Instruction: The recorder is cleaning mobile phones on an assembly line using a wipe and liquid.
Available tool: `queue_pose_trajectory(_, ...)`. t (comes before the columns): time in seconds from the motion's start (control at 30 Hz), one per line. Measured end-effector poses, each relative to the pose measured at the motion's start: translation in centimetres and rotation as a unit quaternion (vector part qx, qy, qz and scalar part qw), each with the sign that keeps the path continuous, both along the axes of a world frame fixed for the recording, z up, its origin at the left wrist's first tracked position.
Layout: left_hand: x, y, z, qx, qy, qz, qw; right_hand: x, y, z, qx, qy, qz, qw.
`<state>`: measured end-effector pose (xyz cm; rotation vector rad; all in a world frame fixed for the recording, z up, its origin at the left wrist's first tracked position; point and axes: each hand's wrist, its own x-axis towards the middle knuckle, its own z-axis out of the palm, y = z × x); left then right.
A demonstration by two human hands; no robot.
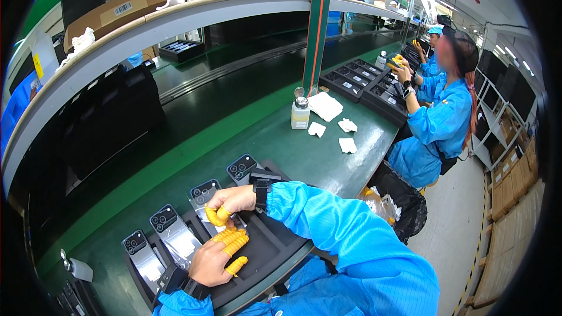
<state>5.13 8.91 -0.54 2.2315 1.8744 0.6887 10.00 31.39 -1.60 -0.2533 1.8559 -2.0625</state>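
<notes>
My left hand (218, 258) wears yellow finger cots. Its fingers lie flat over the lower part of a phone (205, 192), the thumb apart. My right hand (233, 200), also in finger cots, is bent into a pinch over the same phone; what its fingertips hold, if anything, is hidden. Left of my hands, a phone with a clear film (175, 231) and another phone (142, 257) lie camera side up. A further phone (241, 168) lies past my right wrist. Beneath them is a black foam tray (263, 257).
A pump bottle (300, 114) stands beside white wipes (325, 106); another bottle (79, 269) is at the left. Black trays (351, 79) sit further right, near co-workers in blue. A shelf (234, 1) spans the bench's back. A black bin bag (410, 208) hangs beyond my right arm.
</notes>
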Motion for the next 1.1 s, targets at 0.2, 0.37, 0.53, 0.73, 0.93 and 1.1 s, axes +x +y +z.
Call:
queue_pose_trajectory(0.2, -0.03, -0.05, 0.01, -0.024, 0.002, 0.0, 1.0, 0.05, 0.13, -0.02, -0.005, 0.004, 0.005, 1.0)
queue_pose_trajectory(0.37, 0.04, 0.05, -0.04, 0.003, -0.009, -0.007, 1.0, 0.02, 0.04, 0.07, -0.004, 0.007, 0.005, 1.0)
queue_pose_trajectory(0.53, 0.1, 0.05, 0.24, -0.013, -0.011, -0.004, 1.0, 0.09, 0.11, 0.08, -0.002, 0.002, -0.002, 1.0)
queue_pose_trajectory(0.73, -0.01, 0.2, -0.47, 0.026, -0.012, 0.0, 1.0, 0.05, 0.07, 0.04, -0.005, -0.003, -0.001, 1.0)
queue_pose_trajectory(0.93, -0.08, -0.01, -0.02, -0.023, 0.001, -0.003, 1.0, -0.13, 0.15, -0.3, -0.012, -0.007, 0.004, 1.0)
queue_pose_trajectory(1.1, 0.0, -0.02, -0.01, -0.013, 0.0, -0.003, 1.0, -0.1, 0.19, -0.31, -0.017, -0.007, 0.006, 1.0)
